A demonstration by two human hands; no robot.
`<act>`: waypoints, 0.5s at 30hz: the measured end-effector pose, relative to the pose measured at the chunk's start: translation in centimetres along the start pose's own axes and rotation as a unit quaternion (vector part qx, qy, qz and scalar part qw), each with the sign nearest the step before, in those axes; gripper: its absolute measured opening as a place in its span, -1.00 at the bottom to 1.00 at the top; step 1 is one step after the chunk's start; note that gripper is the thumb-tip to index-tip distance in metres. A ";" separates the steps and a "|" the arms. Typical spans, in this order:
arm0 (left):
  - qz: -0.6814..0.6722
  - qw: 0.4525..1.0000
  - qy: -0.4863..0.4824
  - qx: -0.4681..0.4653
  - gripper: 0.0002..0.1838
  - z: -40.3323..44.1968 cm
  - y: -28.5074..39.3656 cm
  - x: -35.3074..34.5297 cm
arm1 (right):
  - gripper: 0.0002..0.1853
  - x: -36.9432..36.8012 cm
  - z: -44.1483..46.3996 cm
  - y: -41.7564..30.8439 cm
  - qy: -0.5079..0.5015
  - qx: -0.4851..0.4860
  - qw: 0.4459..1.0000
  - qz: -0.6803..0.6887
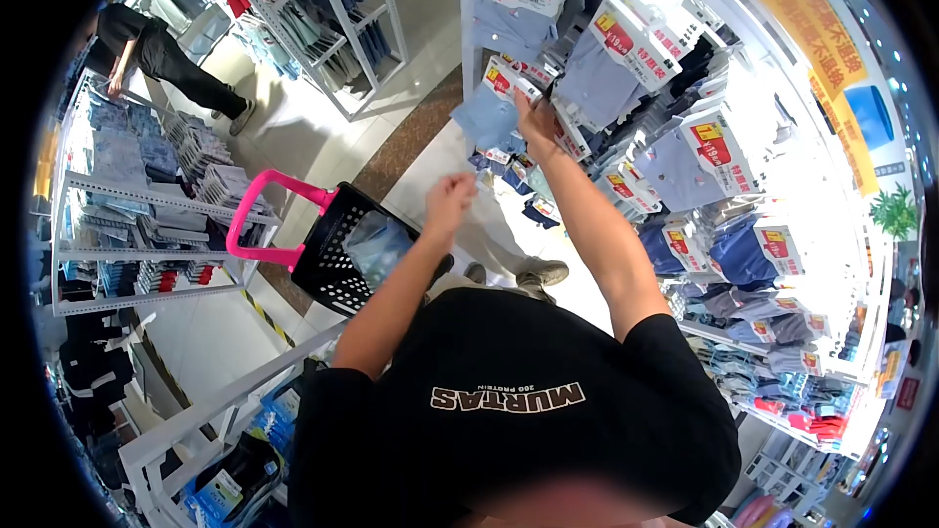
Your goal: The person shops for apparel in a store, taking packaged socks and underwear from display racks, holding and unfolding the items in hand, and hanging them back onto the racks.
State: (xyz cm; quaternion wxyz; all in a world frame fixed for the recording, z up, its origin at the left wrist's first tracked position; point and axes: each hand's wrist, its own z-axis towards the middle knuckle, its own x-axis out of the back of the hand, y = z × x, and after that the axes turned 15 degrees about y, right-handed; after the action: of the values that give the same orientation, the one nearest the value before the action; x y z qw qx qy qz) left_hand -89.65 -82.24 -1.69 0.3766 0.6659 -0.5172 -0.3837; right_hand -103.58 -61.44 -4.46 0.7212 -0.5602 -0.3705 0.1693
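My right hand point(535, 123) reaches forward to the hanging display and is closed at the edge of a carded pack of light blue underwear point(486, 117). A white header card with a red and yellow price label tops this pack. My left hand point(450, 203) is raised in front of my body, its fingers curled in a loose fist with nothing visible in it. Below and left of that hand stands a black shopping basket point(328, 259) with a pink handle point(245, 220). A clear-wrapped bluish pack point(378, 246) lies inside it.
Grey-blue carded packs point(606, 68) hang in rows on the lit white rack to my right. A white shelf unit point(147, 186) with folded goods stands at left. Beside it, another person point(166, 54) in dark clothes leans over. A clothes rack point(337, 29) stands ahead.
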 end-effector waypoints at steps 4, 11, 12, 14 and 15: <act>0.037 0.972 0.004 -0.233 -0.58 6.0 8.1 -3.5 | -0.26 -0.4 -0.2 4.9 -0.064 -0.013 0.997 -0.039; 0.071 0.895 0.083 -0.433 -0.26 13.8 20.1 -11.0 | -0.39 8.3 -10.9 4.5 -0.195 -0.159 0.965 0.074; 0.078 0.888 0.099 -0.442 -0.21 14.0 20.4 -11.7 | -0.39 10.1 -12.2 3.8 -0.218 -0.223 0.947 0.080; 0.054 0.931 0.096 -0.349 -0.14 13.2 20.8 -12.7 | -0.39 12.4 -14.0 5.8 -0.207 -0.240 0.947 0.062; 0.044 0.948 0.091 -0.301 -0.11 12.6 20.8 -13.2 | -0.40 13.5 -14.9 7.0 -0.194 -0.254 0.945 0.071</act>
State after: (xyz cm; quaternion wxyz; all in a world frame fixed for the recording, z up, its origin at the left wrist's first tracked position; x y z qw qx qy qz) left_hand -111.62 -74.41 13.30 0.6211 0.5305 -0.3703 -0.4424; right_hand -82.62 -60.51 -7.84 0.4554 -0.7060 -0.4933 0.2254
